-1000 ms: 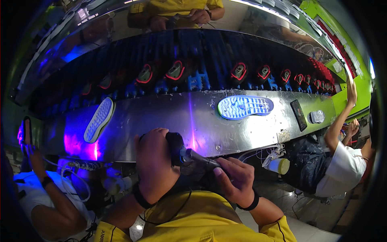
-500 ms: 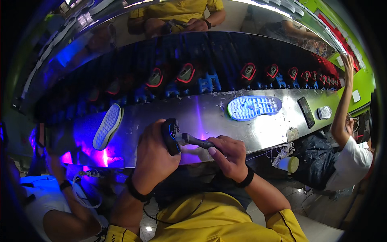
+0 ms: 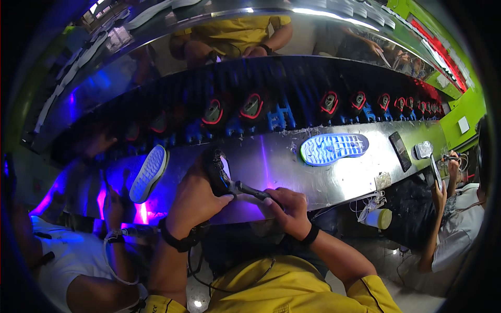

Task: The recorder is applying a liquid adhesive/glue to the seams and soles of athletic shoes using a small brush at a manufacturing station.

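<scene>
My left hand (image 3: 198,198) is closed around a dark shoe (image 3: 214,169) with a pale patch and a thin blue line, held above the metal bench. My fingers hide much of its far side. In my right hand (image 3: 290,211) is a hand tool (image 3: 253,191) with a slim dark handle, its head against or very close to the shoe's lower edge; the tip is too small to make out. A pale shoe sole (image 3: 150,175) lies left of the shoe, and a blue-white sole (image 3: 334,148) lies to the right.
Behind the metal bench (image 3: 287,180) runs a dark conveyor (image 3: 182,112) carrying several red-rimmed shoes (image 3: 251,108). A black phone-like slab (image 3: 400,151) lies at the bench's right. Co-workers sit on both sides; the right one holds a pale flat piece (image 3: 436,172). A yellowish tub (image 3: 378,218) stands below the bench edge.
The shoe in my left hand has turned, showing its pale patch. My right hand and tool sit slightly lower. The right co-worker's raised arm has come down, and the left co-worker has shifted.
</scene>
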Available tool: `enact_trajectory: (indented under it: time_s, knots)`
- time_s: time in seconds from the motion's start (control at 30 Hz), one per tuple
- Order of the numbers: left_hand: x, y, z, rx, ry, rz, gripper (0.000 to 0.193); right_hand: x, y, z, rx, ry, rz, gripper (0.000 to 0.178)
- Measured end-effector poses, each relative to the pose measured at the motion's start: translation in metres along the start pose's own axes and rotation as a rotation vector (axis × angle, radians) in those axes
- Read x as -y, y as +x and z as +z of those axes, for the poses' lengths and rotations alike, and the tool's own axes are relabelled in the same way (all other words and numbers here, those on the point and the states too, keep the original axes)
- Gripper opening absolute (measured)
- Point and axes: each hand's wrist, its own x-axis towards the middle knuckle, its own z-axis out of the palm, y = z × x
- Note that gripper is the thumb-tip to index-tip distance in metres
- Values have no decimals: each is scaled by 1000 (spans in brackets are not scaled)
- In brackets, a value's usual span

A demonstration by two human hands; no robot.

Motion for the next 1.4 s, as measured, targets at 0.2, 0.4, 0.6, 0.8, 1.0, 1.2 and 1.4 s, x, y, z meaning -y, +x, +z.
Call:
enact_trajectory:
  time_s: [0.2, 0.4, 0.6, 0.8, 1.0, 1.2, 1.4]
  knots:
    - [33, -6, 10, -135, 36, 104, 102, -7, -9, 1, -3, -104, 118, 31]
    - [55, -21, 9, -33, -453, -51, 106, 19, -8, -14, 28, -34, 244, 27]
    - [33, -53, 33, 6, -854, -31, 107, 47, 2, -31, 26, -104, 108, 23]
    - [1, -64, 25, 122, -915, -10, 107, 58, -14, -41, 23, -190, -6, 19]
    - [3, -70, 32, 166, -818, 33, 110, 61, -13, -51, -50, -265, -18, 18]
    - [-10, -66, 20, 160, -794, -68, 106, 73, -18, -63, 39, -185, 26, 19]
    - [-15, -62, 12, 98, -894, -97, 98, 77, -25, -74, 162, -120, 68, 20]
